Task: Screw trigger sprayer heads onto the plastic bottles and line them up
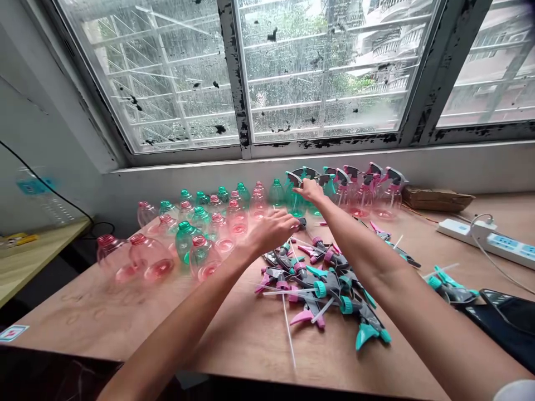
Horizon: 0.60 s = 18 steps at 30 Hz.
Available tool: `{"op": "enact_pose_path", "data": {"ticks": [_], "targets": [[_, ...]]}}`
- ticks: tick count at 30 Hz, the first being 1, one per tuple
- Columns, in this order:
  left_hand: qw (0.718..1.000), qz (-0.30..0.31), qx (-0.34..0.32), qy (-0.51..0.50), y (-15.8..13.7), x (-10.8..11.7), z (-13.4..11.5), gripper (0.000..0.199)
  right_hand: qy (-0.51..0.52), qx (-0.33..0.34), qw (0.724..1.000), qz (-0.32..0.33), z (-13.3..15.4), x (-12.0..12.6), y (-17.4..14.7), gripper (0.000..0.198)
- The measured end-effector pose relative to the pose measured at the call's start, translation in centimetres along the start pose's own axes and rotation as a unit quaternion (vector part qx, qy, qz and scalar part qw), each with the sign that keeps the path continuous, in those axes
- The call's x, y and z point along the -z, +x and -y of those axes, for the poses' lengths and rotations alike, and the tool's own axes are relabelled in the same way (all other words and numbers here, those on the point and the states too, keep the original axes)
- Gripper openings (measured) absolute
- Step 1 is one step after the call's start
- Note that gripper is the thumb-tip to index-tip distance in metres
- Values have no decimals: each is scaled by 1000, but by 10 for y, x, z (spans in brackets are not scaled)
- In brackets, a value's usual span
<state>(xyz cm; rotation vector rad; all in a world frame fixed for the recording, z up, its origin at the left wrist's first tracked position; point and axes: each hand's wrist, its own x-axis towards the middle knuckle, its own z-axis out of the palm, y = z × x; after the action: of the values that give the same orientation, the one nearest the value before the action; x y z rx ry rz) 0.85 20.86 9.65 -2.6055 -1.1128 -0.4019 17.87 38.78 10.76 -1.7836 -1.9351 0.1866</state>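
My right hand (311,190) is closed around the grey and green trigger head of a green spray bottle (296,201) in the back row. My left hand (276,229) is nearer to me and to the left, its fingers drawn together. At its fingertips is a dark grey piece (301,224) that looks like part of a trigger sprayer; whether the fingers grip it is unclear. Below both hands lies a loose pile of trigger sprayers (330,284), grey with pink or green collars and thin white tubes. To the left stand several open pink bottles (152,259) and green bottles (186,239).
Pink spray bottles (387,195) with heads fitted stand at the back right, beside a brown cardboard piece (437,199). A white power strip (489,239) with a cable lies at right, near a dark, shiny object (505,320). A window (326,72) rises behind the wooden table (104,317).
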Motion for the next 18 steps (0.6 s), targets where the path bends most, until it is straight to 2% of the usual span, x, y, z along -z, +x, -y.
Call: {"op": "enact_pose_path", "data": {"ticks": [2, 5, 7, 9, 12, 15, 18], "targets": [[997, -52, 51, 20, -21, 28, 0, 25, -6, 6, 1000, 13, -4, 3, -4, 32], [977, -127, 159, 58, -67, 65, 9, 36, -12, 30, 999, 25, -7, 18, -15, 34], [966, -130, 209, 75, -104, 78, 15, 46, -15, 55, 998, 39, -6, 33, -27, 35], [959, -115, 246, 83, -141, 79, 18, 51, -16, 91, 993, 76, -4, 48, -42, 34], [949, -116, 276, 96, -183, 70, 7, 45, -27, 163, 970, 180, 4, 64, -72, 30], [943, -132, 288, 102, -204, 61, -17, 45, -77, 203, 938, 270, 11, 69, -102, 28], [938, -167, 299, 52, -214, 53, -40, 65, -160, 180, 913, 329, 13, 71, -124, 28]]}}
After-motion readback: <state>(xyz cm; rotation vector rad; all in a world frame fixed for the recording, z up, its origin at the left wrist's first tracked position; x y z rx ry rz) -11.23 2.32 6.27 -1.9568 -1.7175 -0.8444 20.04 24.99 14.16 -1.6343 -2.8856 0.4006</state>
